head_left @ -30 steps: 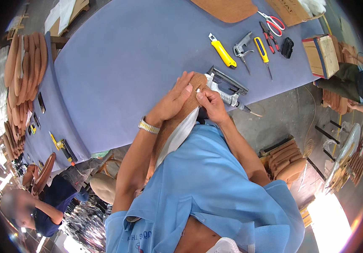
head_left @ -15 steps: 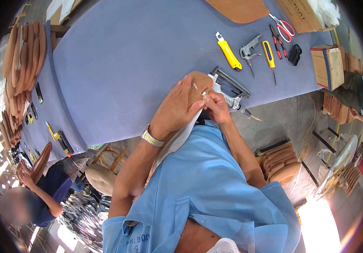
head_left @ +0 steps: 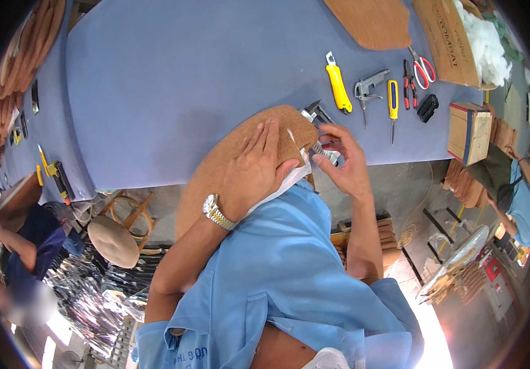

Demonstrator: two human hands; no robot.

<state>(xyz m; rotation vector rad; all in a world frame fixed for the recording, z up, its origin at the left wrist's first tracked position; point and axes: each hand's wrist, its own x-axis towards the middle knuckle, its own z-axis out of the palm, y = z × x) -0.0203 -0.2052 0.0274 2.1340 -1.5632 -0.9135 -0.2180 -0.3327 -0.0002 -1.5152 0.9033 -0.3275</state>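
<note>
Right fingertips (head_left: 325,158) pinch a small grey metal tool (head_left: 321,149) at the rim of the rounded tan fibre-covered panel (head_left: 216,166), frame centre; looks like a stapler or clip tool, can't tell exactly. Left hand (head_left: 257,169) lies flat, fingers spread and not gripping, pressing the panel plus a strip of white fabric (head_left: 289,178) down, likely to keep the cover from slipping at the edge being worked. The panel rests half on the blue padded table (head_left: 173,86), half over its near edge against the blue shirt, which brings the rim close. Left wrist bent, wristwatch (head_left: 216,212) up; right hand (head_left: 345,166) arched, forearm dropping to lower right.
</note>
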